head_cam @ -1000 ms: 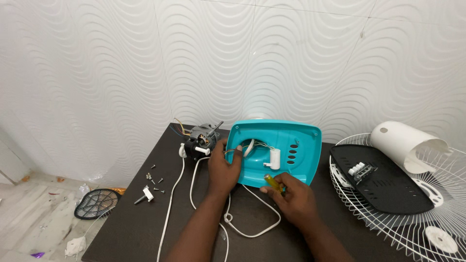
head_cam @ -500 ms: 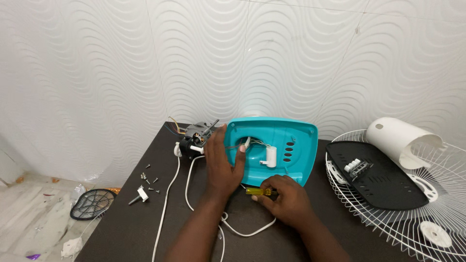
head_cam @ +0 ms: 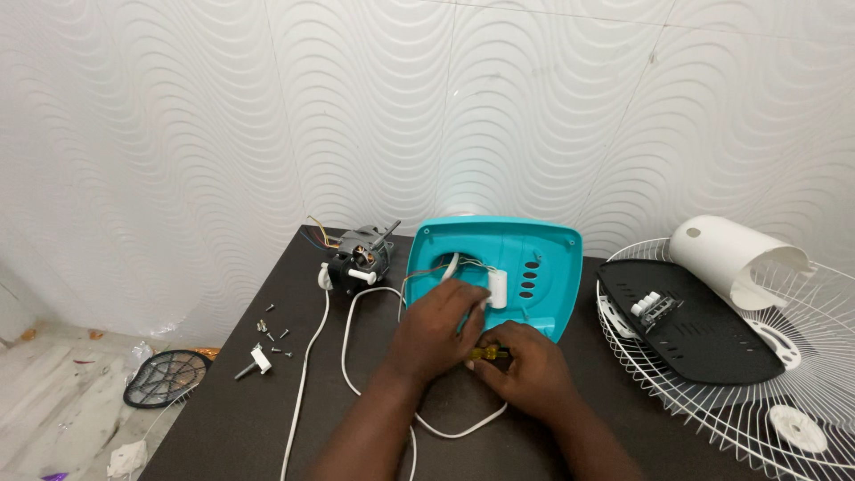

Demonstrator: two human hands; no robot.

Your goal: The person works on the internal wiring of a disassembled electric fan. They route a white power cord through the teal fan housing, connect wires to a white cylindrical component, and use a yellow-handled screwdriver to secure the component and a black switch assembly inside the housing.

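Observation:
A teal plastic fan base cover (head_cam: 534,258) lies upside down on the dark table (head_cam: 232,419), with wires and a white capacitor (head_cam: 500,287) inside it. My left hand (head_cam: 436,328) rests on the cover's near edge, fingers by the capacitor and wires. My right hand (head_cam: 521,365) sits just in front of the cover, closed around a yellow-handled screwdriver (head_cam: 485,354), of which only a short piece shows between the two hands.
A small fan motor (head_cam: 361,258) stands left of the cover, and a white power cord (head_cam: 307,374) loops across the table. Loose screws (head_cam: 272,331) and a white knob (head_cam: 258,359) lie at left. At right are a wire fan guard (head_cam: 802,356), black panel (head_cam: 704,330) and white housing (head_cam: 735,258).
Both hands have drawn closer together at the cover's near edge. My right hand with the screwdriver moved up toward the left hand. The view has shifted slightly.

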